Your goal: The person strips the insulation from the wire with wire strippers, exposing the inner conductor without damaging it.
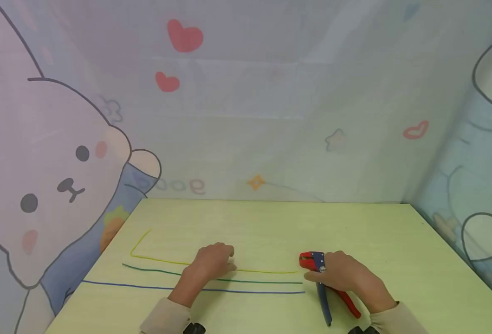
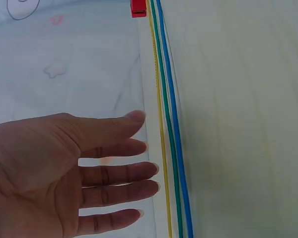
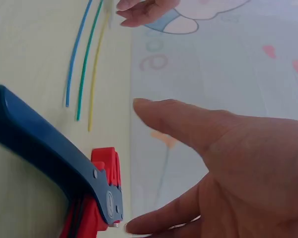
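Note:
Three wires lie side by side on the table: a yellow wire (image 1: 267, 271) with a bent far-left end, a shorter green wire (image 1: 267, 281) and a long blue wire (image 1: 125, 285). My left hand (image 1: 212, 262) hovers over their middle; in the left wrist view its fingers are extended and hold nothing. To the right of the wire ends is a wire stripper (image 1: 323, 299) with a red and dark blue head and one handle of each colour. My right hand (image 1: 348, 273) is beside its head, thumb and fingers spread apart in the right wrist view, not gripping it.
The pale yellow table (image 1: 396, 241) meets a printed cloth backdrop (image 1: 246, 139) at its far edge. More of this cloth, with cartoon figures, stands along both sides.

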`<state>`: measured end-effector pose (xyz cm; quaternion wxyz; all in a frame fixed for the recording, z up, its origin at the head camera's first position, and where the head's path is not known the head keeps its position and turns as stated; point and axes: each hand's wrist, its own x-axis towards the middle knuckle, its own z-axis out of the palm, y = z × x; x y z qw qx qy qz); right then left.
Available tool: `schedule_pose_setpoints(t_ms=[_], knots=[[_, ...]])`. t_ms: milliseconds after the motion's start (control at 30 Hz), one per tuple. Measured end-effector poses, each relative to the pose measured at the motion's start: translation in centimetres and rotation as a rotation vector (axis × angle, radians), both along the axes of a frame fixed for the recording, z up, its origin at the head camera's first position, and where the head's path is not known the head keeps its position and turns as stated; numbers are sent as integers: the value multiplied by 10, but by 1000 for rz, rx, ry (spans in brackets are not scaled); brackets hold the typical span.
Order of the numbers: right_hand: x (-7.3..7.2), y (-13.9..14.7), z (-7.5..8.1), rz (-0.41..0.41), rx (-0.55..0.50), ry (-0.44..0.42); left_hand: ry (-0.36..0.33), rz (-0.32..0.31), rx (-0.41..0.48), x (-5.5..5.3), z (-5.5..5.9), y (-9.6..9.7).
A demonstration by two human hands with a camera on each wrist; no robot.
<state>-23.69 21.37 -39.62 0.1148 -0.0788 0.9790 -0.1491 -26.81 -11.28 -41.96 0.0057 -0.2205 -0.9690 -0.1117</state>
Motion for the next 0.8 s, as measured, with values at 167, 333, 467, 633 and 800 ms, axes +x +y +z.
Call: schedule_pose_setpoints(t_ms=[167,333,467,633,800], knots=[[2,-5,-10,-38,29,-64,-18,-44,-23,0,-3,2],[1,-5,-16,-49,29,-65,13,-54,-18,-1,-8,2],[-1,-4,-18,-57,30,-96,43,-46,-10,-2,-10,2],[-3,-2,-18,-68,49,-145,68,-35,-29,-3,-12,3],[-4,2,-19,-50,37,-167,88,-33,-52,-3,-12,4]])
